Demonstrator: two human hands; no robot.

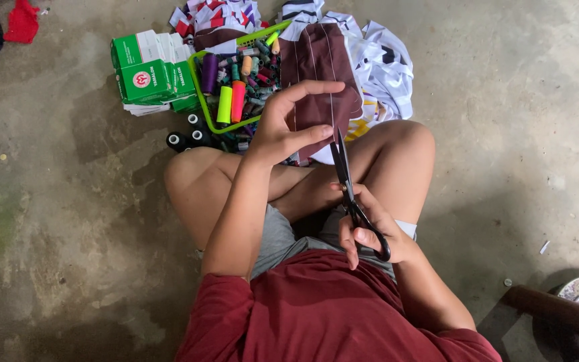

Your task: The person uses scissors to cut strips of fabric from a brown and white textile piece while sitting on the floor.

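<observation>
Cloth, maroon, pinched in my left hand above my knees, just right of the thread basket. Right hand grips scissors; blades near my thumb, a nick seems possible.

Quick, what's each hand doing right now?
Left hand: closed on the maroon cloth piece.
Right hand: closed on the black scissors.
</observation>
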